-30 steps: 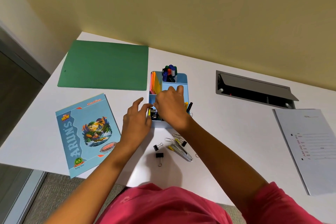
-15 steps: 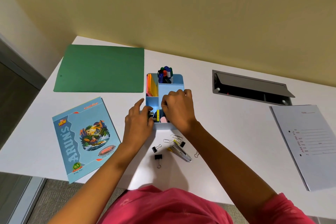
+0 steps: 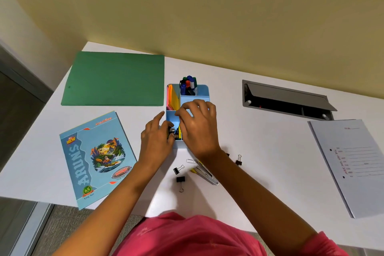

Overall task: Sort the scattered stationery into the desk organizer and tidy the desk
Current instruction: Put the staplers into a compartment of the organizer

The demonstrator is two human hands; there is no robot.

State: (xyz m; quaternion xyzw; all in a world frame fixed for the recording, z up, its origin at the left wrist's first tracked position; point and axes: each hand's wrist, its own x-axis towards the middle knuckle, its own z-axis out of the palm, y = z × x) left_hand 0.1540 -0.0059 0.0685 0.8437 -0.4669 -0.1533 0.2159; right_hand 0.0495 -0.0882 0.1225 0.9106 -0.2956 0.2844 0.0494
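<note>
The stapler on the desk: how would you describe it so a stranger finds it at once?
Start at the blue organizer in the middle of the white desk. Just in front of it, partly under the right forearm, lies the stapler. It is the long silver thing with yellow at one end, far bigger than the black binder clips beside it.
</note>
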